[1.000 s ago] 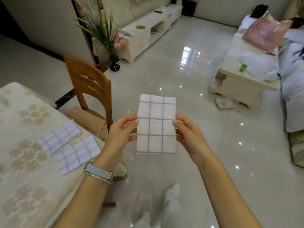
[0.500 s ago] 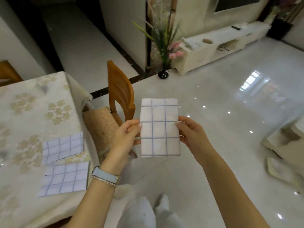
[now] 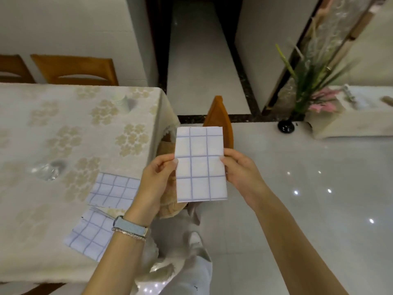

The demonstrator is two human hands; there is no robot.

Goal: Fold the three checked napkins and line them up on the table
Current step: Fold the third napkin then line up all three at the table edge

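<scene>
Within the last second the person has turned left; the bench (image 3: 63, 135), of which only a corner showed before, now fills the left half of the view; the third checked napkin (image 3: 200, 165) has kept its shape, a tall folded rectangle held upright. I judge from this that the folding is finished and the turn brings the last piece toward its place.

The left hand (image 3: 157, 177) pinches the napkin's left edge at mid-height, thumb in front; the right hand (image 3: 240, 171) pinches the right edge the same way; the fingers behind the cloth are mostly hidden. The napkin hangs in the air off the bench's right edge, in front of a wooden chair (image 3: 219, 116), touching nothing but the hands.

Two folded napkins already lie near the bench's near right corner; the far folded napkin (image 3: 114, 190) lies by the right edge; the near folded napkin (image 3: 91, 235) lies just beside it, askew, partly behind the left wrist; one piece is left to set down.
</scene>
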